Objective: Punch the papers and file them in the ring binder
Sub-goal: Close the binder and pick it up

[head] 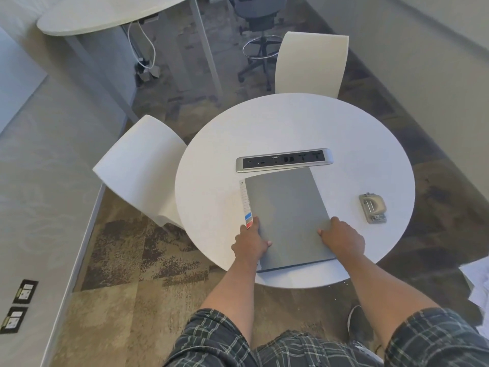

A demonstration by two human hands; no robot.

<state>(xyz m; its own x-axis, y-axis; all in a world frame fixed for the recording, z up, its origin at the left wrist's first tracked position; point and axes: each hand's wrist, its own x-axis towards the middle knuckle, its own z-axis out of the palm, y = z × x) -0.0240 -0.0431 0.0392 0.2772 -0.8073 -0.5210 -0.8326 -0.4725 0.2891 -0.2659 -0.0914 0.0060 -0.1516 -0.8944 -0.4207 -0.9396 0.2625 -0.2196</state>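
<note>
A round white table (304, 123) fills the middle of an office room, standing on mottled brown carpet (127, 260), with two white chairs drawn up to it: one at the far edge (312, 62) and one at the left (143, 165). Beyond them stand a second white table (105, 17) in the upper left and a dark swivel stool (260, 35) with a chrome foot ring.

A closed grey ring binder (285, 215) lies flat on the near half of the round table, its near edge close to the table rim and its far edge just beside a silver power and data strip (284, 160) set into the tabletop. A divider index strip (246, 202) with blue and red tabs sticks out along the binder's left side.

A seated person in plaid shorts (291, 345) reaches in with both bare arms. The left hand (250, 243) grips the binder's near left edge, thumb lying on the cover and fingers curled over the side by the coloured tabs. The right hand (341, 239) rests on the cover near its right edge, fingers bent and pressing down; whether they hook the edge cannot be told.

A small metal hole punch (372, 207) sits alone on the table, right of the binder and well apart from it. Crumpled white papers (476, 282) show at the frame's right edge, off the table.
</note>
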